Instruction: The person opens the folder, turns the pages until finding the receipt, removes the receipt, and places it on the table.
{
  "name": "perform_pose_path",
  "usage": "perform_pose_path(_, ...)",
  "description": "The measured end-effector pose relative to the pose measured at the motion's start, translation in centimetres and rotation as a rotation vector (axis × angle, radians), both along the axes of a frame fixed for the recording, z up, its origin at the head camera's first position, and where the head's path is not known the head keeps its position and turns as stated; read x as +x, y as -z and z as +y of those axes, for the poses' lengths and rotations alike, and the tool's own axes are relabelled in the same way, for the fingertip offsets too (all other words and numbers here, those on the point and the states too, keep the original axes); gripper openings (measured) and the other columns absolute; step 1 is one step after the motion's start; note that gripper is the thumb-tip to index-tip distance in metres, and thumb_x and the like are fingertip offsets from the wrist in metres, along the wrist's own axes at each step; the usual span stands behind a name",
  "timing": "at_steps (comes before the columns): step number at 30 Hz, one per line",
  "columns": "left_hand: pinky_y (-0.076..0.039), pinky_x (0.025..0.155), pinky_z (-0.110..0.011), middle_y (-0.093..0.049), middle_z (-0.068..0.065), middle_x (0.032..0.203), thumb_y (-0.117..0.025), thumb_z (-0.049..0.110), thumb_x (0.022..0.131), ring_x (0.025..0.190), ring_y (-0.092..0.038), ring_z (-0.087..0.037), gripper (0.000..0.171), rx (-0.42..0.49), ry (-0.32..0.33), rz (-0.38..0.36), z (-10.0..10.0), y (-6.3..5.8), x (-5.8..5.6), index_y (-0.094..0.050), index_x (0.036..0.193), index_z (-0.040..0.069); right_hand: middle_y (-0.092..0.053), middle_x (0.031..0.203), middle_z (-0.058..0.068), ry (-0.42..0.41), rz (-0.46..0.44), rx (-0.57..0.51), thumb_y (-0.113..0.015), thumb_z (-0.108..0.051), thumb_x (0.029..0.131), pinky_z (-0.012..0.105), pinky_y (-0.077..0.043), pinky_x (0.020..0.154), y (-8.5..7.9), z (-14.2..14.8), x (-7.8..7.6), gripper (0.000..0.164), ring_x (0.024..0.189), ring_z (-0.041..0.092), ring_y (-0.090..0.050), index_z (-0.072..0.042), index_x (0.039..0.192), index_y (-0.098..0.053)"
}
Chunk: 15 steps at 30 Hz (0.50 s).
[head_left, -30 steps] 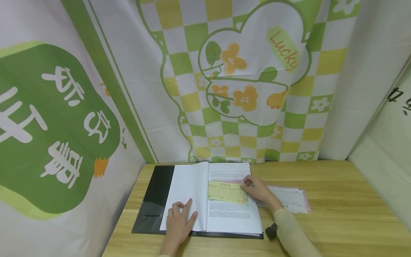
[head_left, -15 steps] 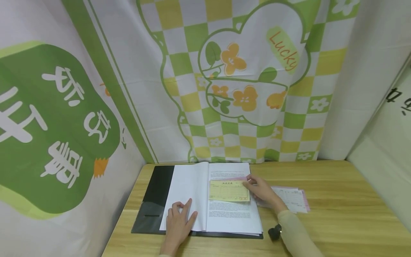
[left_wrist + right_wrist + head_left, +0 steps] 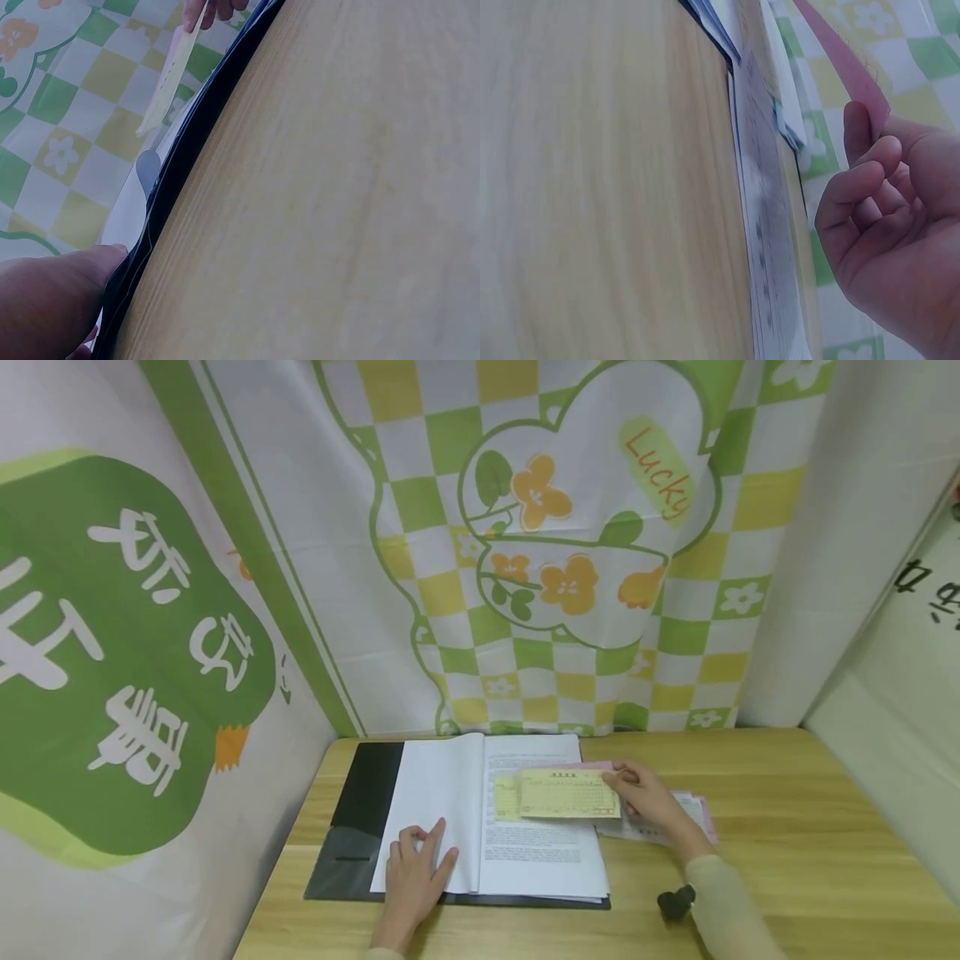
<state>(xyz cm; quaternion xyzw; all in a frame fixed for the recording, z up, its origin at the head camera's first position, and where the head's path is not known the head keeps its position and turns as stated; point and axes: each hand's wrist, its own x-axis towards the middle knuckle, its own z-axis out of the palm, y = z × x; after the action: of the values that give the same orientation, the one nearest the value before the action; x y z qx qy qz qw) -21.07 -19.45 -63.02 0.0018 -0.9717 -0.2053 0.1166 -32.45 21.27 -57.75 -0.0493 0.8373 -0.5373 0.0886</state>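
Observation:
An open black folder holds white paper, with a blank left page and a printed right page. My left hand rests on the left page, fingers spread and index finger pointing forward. My right hand pinches a yellow form slip by its upper right corner, raised above the right page. A pink sheet is pinched together with it, as the right wrist view shows. Another yellow slip lies on the printed page, partly hidden under the raised one.
Right of the folder, white and pink printed slips lie on the wooden table, partly covered by my right hand. A small black object sits at my right sleeve. A checkered curtain hangs behind the table.
My right hand has lifted the yellow slip with the pink sheet and drawn it right, uncovering another yellow slip on the page. The left hand stays on the left page.

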Motion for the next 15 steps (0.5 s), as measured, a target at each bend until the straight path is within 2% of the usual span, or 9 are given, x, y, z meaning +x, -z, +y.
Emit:
perform_pose_path(5,-0.04,0.081,-0.045,-0.045,-0.014,0.127,-0.064,0.048,0.102,0.099,-0.042,-0.03,0.058,0.007,-0.008,-0.017,0.1,0.0,-0.1,-0.06,0.151,0.017,-0.064,0.11,0.017,0.015,-0.01,-0.024,-0.063,-0.039,0.107,0.026,-0.045,0.055,0.2,2.0,0.3,0.065,0.06,0.012,-0.049,0.006,0.149,-0.043)
perform_pose_path(9,-0.04,0.081,-0.045,-0.046,-0.014,0.126,-0.064,0.048,0.102,0.099,-0.042,-0.03,0.058,0.01,-0.009,-0.022,0.2,0.1,-0.1,-0.06,0.151,0.018,-0.059,0.092,0.009,0.005,-0.005,-0.05,-0.061,-0.034,0.109,0.026,-0.043,0.053,0.4,3.6,0.6,0.062,0.057,0.01,-0.047,0.009,0.15,-0.042)
perform_pose_path(13,-0.04,0.081,-0.045,-0.046,-0.014,0.126,-0.064,0.048,0.103,0.099,-0.042,-0.029,0.058,0.003,-0.005,-0.021,0.3,0.0,-0.1,-0.06,0.151,0.018,-0.056,0.082,0.007,0.008,0.048,-0.06,-0.058,-0.027,0.111,0.027,-0.042,0.051,0.4,5.6,1.0,0.056,0.054,0.009,-0.045,0.013,0.146,-0.043)
perform_pose_path(15,-0.04,0.08,-0.045,-0.046,-0.014,0.126,-0.063,0.048,0.103,0.099,-0.042,-0.029,0.057,-0.004,-0.001,-0.014,0.3,0.0,-0.1,-0.06,0.151,0.018,-0.059,0.084,0.008,0.026,0.077,-0.052,-0.057,-0.025,0.111,0.026,-0.042,0.051,0.3,6.8,1.2,0.053,0.054,0.008,-0.044,0.014,0.144,-0.045)
